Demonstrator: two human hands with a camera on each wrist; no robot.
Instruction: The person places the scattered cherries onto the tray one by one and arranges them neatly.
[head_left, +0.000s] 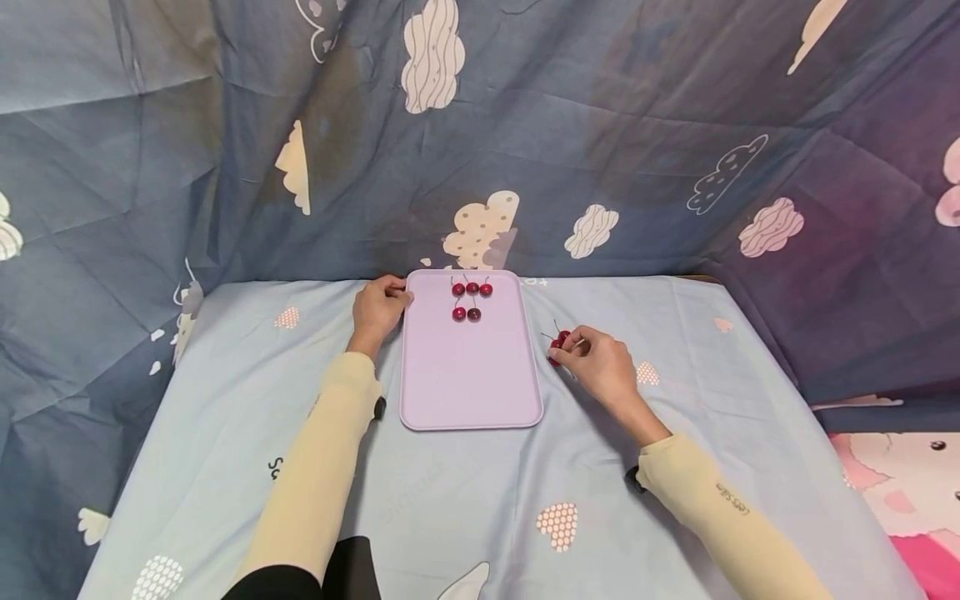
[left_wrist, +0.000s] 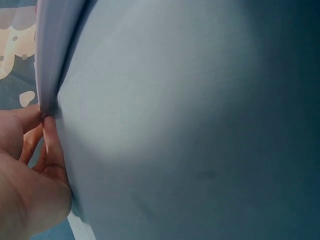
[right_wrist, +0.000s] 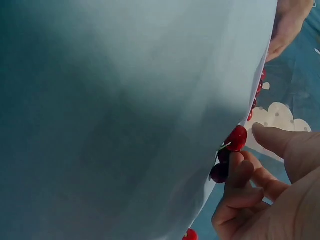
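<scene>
The fingers (right_wrist: 241,172) of the right hand (head_left: 602,364) are bent at loose cherries (right_wrist: 236,138), whether they grip them I cannot tell; these lie just right of the lilac tray (head_left: 468,375); the left hand (head_left: 377,310) pinches its left rim, near the far corner; five cherries (head_left: 473,314) rest on it, three behind two; light-blue cloth (head_left: 450,517) lies underneath.

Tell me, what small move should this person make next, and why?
Probably the right hand should pinch one of the cherries beside the tray: it is right at them, the left hand holds the tray's edge, and five cherries on the tray leave bare space beside their row of two.
</scene>
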